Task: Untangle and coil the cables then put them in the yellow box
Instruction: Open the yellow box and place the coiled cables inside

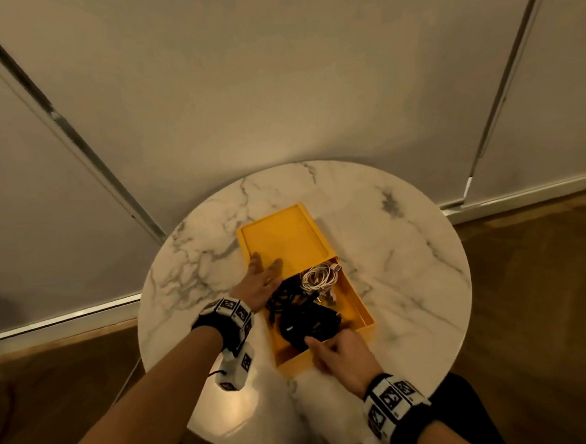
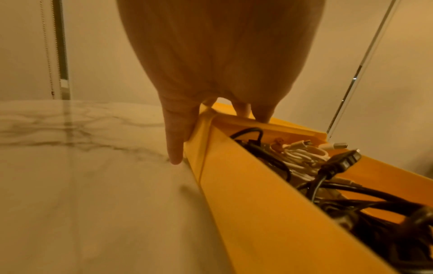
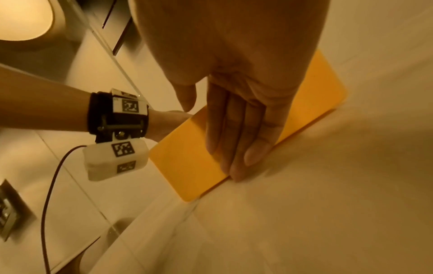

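Observation:
The yellow box [image 1: 356, 303] lies on the round marble table [image 1: 406, 249], its sliding lid [image 1: 282, 236] covering the far half. A white coiled cable [image 1: 317, 278] and black coiled cables [image 1: 304, 319] lie in the uncovered near half. My left hand [image 1: 264, 275] rests flat on the lid's near left corner, with the thumb [image 2: 175, 140] straight down its side. My right hand [image 1: 327, 352] presses straight fingers [image 3: 236, 144] against the box's near end wall [image 3: 182, 163], thumb over the rim by the black cables. A black plug [image 2: 337, 165] sticks up above the box wall [image 2: 257, 213].
The table's round edge is near on all sides, with wooden floor [image 1: 529, 293] below. Pale wall panels [image 1: 276, 85] stand behind the table. Bare marble lies left and right of the box.

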### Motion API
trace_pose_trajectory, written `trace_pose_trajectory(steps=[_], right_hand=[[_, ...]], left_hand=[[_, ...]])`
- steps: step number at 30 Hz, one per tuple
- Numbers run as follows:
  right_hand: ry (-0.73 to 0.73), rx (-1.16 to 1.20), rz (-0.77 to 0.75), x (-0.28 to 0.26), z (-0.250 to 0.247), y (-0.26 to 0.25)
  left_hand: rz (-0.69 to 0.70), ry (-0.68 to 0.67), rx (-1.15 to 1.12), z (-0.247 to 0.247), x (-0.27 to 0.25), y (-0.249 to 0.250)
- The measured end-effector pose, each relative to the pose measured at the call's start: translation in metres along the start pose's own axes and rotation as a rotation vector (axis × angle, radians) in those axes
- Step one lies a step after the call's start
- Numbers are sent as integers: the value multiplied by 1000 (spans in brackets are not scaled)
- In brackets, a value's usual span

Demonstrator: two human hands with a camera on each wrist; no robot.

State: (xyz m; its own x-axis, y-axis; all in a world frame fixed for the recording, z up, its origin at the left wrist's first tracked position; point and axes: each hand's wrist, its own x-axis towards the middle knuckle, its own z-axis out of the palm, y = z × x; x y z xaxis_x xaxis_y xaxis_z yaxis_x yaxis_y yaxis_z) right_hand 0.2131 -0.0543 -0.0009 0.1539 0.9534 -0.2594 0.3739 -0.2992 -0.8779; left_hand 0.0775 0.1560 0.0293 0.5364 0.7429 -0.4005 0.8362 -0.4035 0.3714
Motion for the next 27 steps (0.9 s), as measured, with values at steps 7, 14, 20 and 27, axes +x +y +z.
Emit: trace_pose_trajectory(steps=[7, 14, 20, 27], right_hand=[[110, 115, 36, 25, 5, -4], [-82, 144, 38, 40, -3, -11], [-149, -178, -183, 17, -98, -8], [-384, -692, -219, 71, -138, 5]], left_hand=[[76, 16, -38, -9, -5, -7], [107, -44, -78, -21, 2, -16], [9, 189, -421, 3, -47, -25], [128, 7, -379, 46, -75, -36]])
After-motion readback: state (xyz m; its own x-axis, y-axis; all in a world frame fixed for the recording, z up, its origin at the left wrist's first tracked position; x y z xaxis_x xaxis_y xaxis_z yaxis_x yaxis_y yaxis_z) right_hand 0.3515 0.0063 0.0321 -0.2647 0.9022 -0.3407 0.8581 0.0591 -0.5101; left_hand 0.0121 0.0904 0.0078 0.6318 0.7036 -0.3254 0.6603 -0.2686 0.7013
